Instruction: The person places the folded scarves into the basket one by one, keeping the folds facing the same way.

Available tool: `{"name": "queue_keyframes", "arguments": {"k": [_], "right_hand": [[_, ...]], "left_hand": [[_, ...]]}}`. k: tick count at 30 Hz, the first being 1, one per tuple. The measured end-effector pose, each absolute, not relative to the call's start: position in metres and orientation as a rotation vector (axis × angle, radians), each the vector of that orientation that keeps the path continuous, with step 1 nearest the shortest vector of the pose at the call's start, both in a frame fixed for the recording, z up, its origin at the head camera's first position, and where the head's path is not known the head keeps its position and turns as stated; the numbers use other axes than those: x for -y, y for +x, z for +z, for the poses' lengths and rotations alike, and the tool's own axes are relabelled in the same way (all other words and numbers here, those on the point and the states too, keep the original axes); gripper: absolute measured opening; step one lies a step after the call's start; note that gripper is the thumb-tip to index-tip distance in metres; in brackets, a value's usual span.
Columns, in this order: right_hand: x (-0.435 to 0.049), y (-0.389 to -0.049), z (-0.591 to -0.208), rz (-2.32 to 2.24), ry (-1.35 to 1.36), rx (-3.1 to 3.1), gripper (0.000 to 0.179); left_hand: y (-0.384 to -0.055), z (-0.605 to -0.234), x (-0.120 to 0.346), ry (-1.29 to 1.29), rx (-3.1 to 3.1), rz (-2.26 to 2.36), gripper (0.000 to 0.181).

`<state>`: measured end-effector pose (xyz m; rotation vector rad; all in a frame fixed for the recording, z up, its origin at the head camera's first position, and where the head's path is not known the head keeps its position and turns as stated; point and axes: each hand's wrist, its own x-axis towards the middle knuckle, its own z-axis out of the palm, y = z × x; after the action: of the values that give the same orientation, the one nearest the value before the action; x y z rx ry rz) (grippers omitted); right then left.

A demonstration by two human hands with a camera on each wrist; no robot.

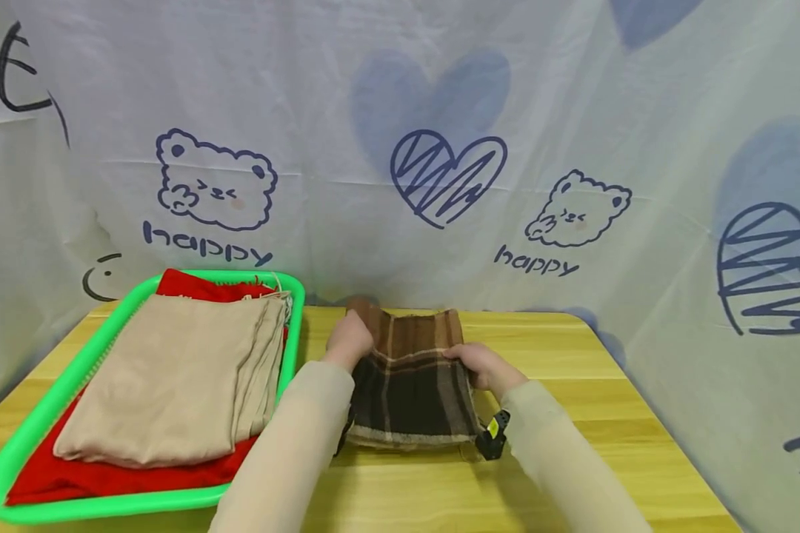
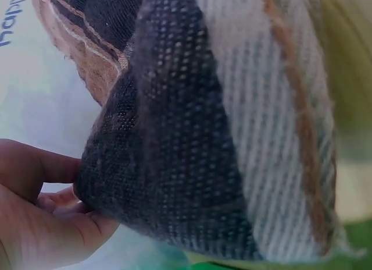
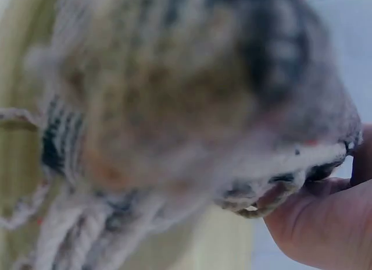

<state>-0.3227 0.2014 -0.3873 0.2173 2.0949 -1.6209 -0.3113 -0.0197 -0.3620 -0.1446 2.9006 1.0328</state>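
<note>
A plaid scarf (image 1: pixel 413 396) in black, brown and white hangs between my two hands over the wooden table. My left hand (image 1: pixel 350 340) pinches its left edge, and the left wrist view shows thumb and fingers (image 2: pixel 49 168) gripping a dark corner of the folded cloth. On the opposite edge, my right hand (image 1: pixel 485 366) holds the scarf between thumb and fingers. Close up in the right wrist view, blurred woven layers and a twisted white fringe (image 3: pixel 81 235) hang beside that hand. The scarf's far part is brown, its near part mostly black with a pale band.
Left of my hands stands a green plastic basket (image 1: pixel 293 355) holding a folded beige cloth (image 1: pixel 167 370) on top of red fabric (image 1: pixel 100 481). Behind the wooden table (image 1: pixel 573 444) hangs a white curtain (image 1: pixel 347 244) printed with bears and hearts. Black wrist devices show beneath the scarf's sides.
</note>
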Motion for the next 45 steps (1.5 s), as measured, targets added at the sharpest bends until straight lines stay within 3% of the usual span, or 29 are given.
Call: {"name": "queue_keyframes", "arguments": {"k": [13,22,26,31,34,38,41,45], "right_hand": [[-0.202,-0.334,-0.336,-1.596,0.055,-2.027,0.018],[-0.157,-0.328,-0.31,-1.71,0.061,-2.005,0.015],[-0.131,-0.327,-0.296,-1.724,0.064,-2.047,0.012],[-0.108,-0.328,-0.275,-1.767,0.041,-2.051,0.013],[-0.1,-0.328,-0.263,-1.79,0.019,-2.05,0.011],[-0.092,-0.327,-0.255,-1.814,0.001,-2.028,0.024],[-0.081,-0.326,-0.255,-1.839,0.011,-2.008,0.017],[-0.059,-0.323,-0.256,-1.845,0.019,-1.999,0.013]], "left_hand": [[-0.325,-0.318,0.046,0.054,-2.91,0.973,0.061],[-0.327,-0.287,0.086,-0.015,-2.928,0.835,0.059],[-0.364,-0.309,0.123,-0.075,-2.929,0.918,0.059],[-0.451,-0.373,0.174,-0.066,-3.044,0.941,0.06],[-0.476,-0.379,0.19,-0.069,-3.045,0.948,0.061],[-0.435,-0.337,0.188,-0.075,-3.014,0.965,0.059],[-0.362,-0.28,0.173,-0.085,-2.959,0.934,0.059],[-0.313,-0.242,0.174,-0.127,-2.971,0.845,0.057]]}}
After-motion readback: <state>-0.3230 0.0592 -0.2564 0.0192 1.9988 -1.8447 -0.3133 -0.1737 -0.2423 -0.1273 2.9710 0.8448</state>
